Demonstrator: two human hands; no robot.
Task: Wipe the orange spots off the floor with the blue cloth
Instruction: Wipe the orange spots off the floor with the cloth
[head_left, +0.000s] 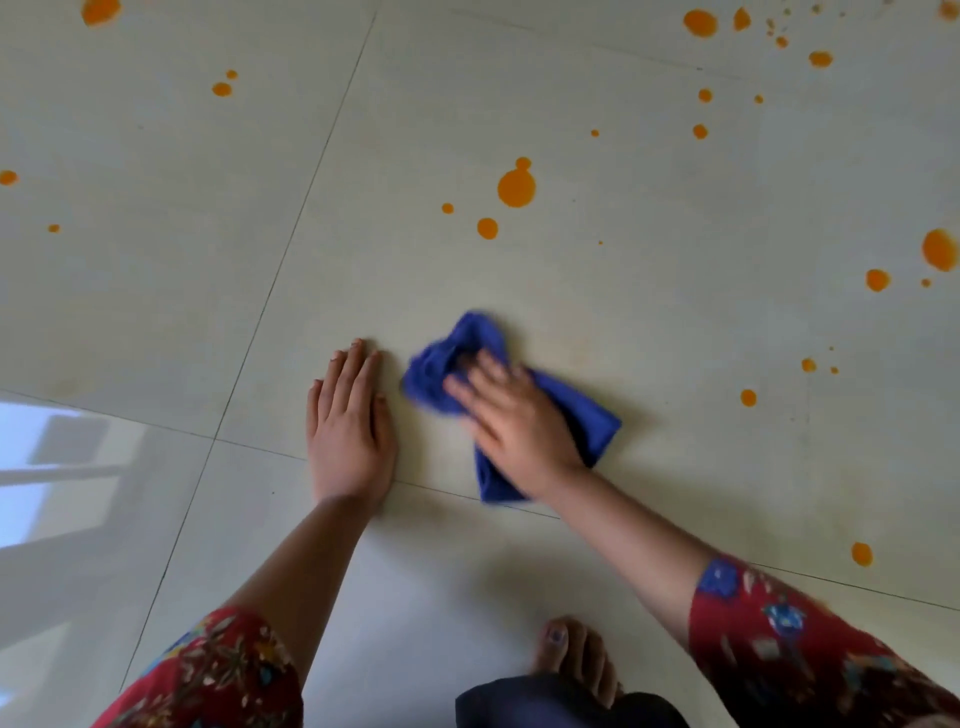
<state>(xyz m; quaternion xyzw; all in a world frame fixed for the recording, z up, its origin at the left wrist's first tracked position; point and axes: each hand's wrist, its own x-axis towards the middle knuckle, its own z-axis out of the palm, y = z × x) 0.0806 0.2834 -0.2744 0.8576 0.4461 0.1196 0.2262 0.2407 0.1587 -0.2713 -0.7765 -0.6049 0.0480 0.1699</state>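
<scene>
**Cloth under the right hand**

The crumpled blue fabric cloth (587, 415) is lying on the pale tiled floor (649, 322) beneath the right hand (511, 421), which is pressing it with its fingers extended. The left hand (348, 421) is resting flat beside it. Round orange spots (516, 188) are dotting the tiles beyond the fingertips.

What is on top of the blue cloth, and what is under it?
The right hand presses on the blue cloth. Under it lies the tiled floor; orange spots show only away from it, any beneath are hidden.

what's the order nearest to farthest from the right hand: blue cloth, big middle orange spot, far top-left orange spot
1. blue cloth, under the right hand
2. big middle orange spot, ahead of it
3. far top-left orange spot, far corner, left
</scene>
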